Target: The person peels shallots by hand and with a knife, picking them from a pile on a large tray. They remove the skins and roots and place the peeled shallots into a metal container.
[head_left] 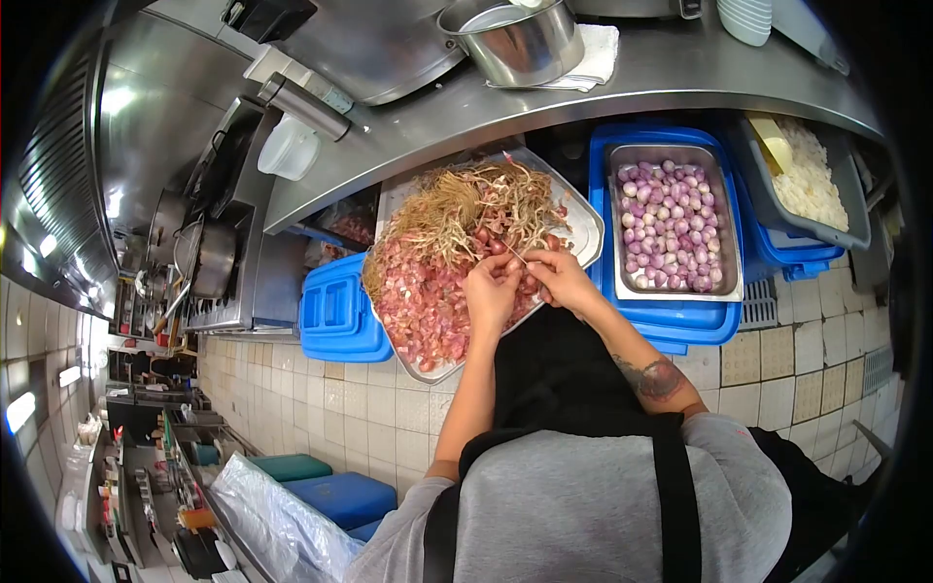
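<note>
Over the front right of a large metal tray (587, 225), my left hand (493, 290) and my right hand (561, 279) are close together, fingers pinched. A thin strand or root shows between them; what each hand holds is too small to name. Beneath them the tray bears a heap of reddish shallot skins (418, 296), with dry stringy roots (457, 206) piled toward the back and a few unpeeled shallots (497, 246) near my fingertips. Right of the tray, peeled purple-white shallots (671, 228) fill a rectangular steel pan (729, 291).
The pan sits on a blue lidded bin (714, 328). Another blue lid (340, 309) lies left of the tray. A steel counter (671, 73) with a pot (520, 49) runs along the back. A grey bin (826, 231) of white food (809, 180) stands right.
</note>
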A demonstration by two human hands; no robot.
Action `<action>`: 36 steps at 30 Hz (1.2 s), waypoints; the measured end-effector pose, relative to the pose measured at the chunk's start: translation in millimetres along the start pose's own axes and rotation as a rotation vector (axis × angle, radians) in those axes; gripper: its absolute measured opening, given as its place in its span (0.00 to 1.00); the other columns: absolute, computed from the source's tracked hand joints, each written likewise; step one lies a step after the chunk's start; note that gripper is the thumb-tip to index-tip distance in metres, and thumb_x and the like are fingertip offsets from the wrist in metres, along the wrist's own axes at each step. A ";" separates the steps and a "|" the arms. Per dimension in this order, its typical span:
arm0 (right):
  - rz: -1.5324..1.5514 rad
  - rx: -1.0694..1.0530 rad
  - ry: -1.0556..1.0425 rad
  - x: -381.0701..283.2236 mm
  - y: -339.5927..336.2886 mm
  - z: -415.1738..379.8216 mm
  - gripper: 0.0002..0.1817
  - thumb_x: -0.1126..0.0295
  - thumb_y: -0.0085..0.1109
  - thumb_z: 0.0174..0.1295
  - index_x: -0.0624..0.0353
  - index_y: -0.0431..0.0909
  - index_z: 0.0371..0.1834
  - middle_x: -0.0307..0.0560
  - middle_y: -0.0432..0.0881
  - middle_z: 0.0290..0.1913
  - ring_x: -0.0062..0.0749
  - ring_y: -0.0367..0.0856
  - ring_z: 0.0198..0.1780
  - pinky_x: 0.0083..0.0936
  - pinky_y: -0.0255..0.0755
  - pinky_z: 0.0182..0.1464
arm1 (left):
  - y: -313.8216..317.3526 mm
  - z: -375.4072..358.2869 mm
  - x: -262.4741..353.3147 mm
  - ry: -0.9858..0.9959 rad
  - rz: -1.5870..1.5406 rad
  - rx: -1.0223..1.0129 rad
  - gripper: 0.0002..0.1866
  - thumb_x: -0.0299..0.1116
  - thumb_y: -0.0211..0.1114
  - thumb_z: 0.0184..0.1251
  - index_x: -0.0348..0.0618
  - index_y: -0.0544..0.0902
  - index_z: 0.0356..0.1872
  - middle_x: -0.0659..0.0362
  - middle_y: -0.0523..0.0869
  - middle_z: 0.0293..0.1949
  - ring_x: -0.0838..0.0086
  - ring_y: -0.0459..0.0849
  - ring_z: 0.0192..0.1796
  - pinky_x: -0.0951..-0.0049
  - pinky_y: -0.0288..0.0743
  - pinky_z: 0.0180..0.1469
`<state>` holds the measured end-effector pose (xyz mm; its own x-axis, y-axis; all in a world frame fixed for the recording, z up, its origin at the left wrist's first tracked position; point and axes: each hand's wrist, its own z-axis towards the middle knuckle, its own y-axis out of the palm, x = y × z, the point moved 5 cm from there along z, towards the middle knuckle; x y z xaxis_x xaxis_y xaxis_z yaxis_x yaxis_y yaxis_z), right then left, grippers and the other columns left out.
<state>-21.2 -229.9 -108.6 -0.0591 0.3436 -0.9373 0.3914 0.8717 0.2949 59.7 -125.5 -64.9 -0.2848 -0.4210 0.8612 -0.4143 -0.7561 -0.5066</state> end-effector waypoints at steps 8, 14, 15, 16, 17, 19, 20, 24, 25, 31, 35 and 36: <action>0.017 0.045 0.003 0.0 1.1 2.5 0.08 0.71 0.53 0.66 0.61 0.76 0.44 0.35 0.75 0.24 0.14 0.65 0.16 0.15 0.56 0.15 | 0.0 -5.7 5.2 0.127 0.076 0.095 0.10 0.23 0.69 0.54 0.31 0.83 0.38 0.56 0.85 0.30 0.80 0.82 0.31 0.79 0.76 0.34; 0.260 -0.055 0.136 -7.5 -2.9 5.1 0.07 0.69 0.52 0.67 0.59 0.74 0.43 0.36 0.73 0.27 0.13 0.63 0.16 0.12 0.50 0.14 | 1.0 -13.4 15.8 0.147 -0.106 0.114 0.10 0.22 0.68 0.55 0.31 0.83 0.39 0.53 0.85 0.40 0.76 0.84 0.36 0.79 0.77 0.40; 0.297 -0.062 0.134 -7.8 -4.9 6.1 0.08 0.68 0.52 0.67 0.60 0.74 0.44 0.37 0.74 0.29 0.13 0.63 0.17 0.12 0.51 0.14 | 0.7 -9.5 6.2 0.102 -0.183 0.080 0.10 0.21 0.67 0.56 0.31 0.82 0.40 0.53 0.85 0.41 0.75 0.84 0.38 0.79 0.77 0.42; 0.334 -0.070 0.132 -8.1 -6.3 7.2 0.09 0.68 0.52 0.67 0.60 0.74 0.46 0.38 0.75 0.31 0.14 0.63 0.17 0.12 0.51 0.14 | 0.7 -6.2 -2.0 0.057 -0.261 0.046 0.11 0.21 0.67 0.56 0.31 0.82 0.41 0.53 0.84 0.43 0.75 0.84 0.39 0.78 0.77 0.43; 0.371 -0.080 0.128 -8.8 -6.2 8.7 0.10 0.68 0.52 0.67 0.60 0.74 0.47 0.39 0.75 0.32 0.14 0.64 0.18 0.12 0.52 0.14 | -0.1 -3.6 -8.8 0.035 -0.461 0.044 0.11 0.20 0.66 0.57 0.31 0.81 0.43 0.53 0.84 0.43 0.74 0.84 0.41 0.78 0.77 0.45; 0.372 -0.014 0.087 -15.4 -4.9 7.8 0.14 0.68 0.52 0.67 0.61 0.73 0.52 0.39 0.76 0.32 0.15 0.64 0.17 0.12 0.53 0.14 | -3.6 -0.9 -12.1 -0.010 -0.860 0.041 0.12 0.18 0.64 0.59 0.32 0.79 0.46 0.54 0.84 0.44 0.73 0.83 0.44 0.77 0.77 0.48; 0.373 0.018 0.068 -19.5 -2.9 5.8 0.16 0.68 0.52 0.67 0.62 0.72 0.54 0.40 0.76 0.32 0.15 0.64 0.17 0.12 0.53 0.14 | -5.6 -1.3 -13.2 -0.043 -1.022 0.007 0.16 0.18 0.61 0.61 0.33 0.75 0.51 0.53 0.83 0.45 0.71 0.82 0.48 0.76 0.77 0.50; 0.188 0.089 -0.092 -37.2 14.4 -8.5 0.20 0.68 0.51 0.67 0.63 0.68 0.61 0.40 0.77 0.32 0.15 0.66 0.16 0.14 0.56 0.15 | -20.5 -9.4 2.8 -0.044 -1.217 0.015 0.19 0.18 0.58 0.63 0.32 0.70 0.56 0.52 0.82 0.43 0.71 0.83 0.46 0.74 0.79 0.51; 0.157 0.066 -0.139 -41.2 20.0 -12.8 0.20 0.69 0.52 0.67 0.64 0.69 0.61 0.39 0.76 0.32 0.14 0.67 0.16 0.14 0.58 0.16 | -22.1 -10.7 6.7 -0.056 -1.222 0.028 0.19 0.18 0.58 0.63 0.32 0.71 0.55 0.53 0.82 0.43 0.71 0.83 0.45 0.74 0.79 0.51; -0.010 -0.056 -0.377 -65.4 43.6 -34.9 0.20 0.73 0.53 0.66 0.61 0.70 0.62 0.35 0.76 0.30 0.11 0.67 0.18 0.10 0.60 0.20 | -30.3 -15.4 7.9 0.004 -1.205 0.064 0.18 0.16 0.60 0.61 0.32 0.73 0.53 0.53 0.82 0.44 0.72 0.83 0.45 0.75 0.81 0.49; -0.049 -0.054 -0.489 -65.1 50.8 -33.9 0.20 0.76 0.53 0.65 0.61 0.71 0.61 0.33 0.77 0.34 0.06 0.65 0.23 0.08 0.60 0.23 | -33.9 -20.4 5.7 0.049 -1.176 0.106 0.18 0.14 0.61 0.59 0.32 0.75 0.51 0.53 0.82 0.45 0.73 0.83 0.44 0.76 0.81 0.48; -0.065 -0.057 -0.502 -65.4 51.4 -34.1 0.20 0.77 0.53 0.65 0.62 0.71 0.61 0.32 0.77 0.35 0.05 0.65 0.24 0.07 0.60 0.24 | -35.0 -21.8 7.3 0.061 -1.162 0.120 0.17 0.14 0.61 0.59 0.32 0.75 0.51 0.53 0.82 0.44 0.73 0.83 0.44 0.76 0.81 0.47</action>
<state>-28.5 -195.7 -25.8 0.3727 0.0903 -0.9236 0.3501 0.9080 0.2300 53.3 -91.2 -41.8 0.1695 0.5768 0.7991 -0.3698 -0.7144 0.5940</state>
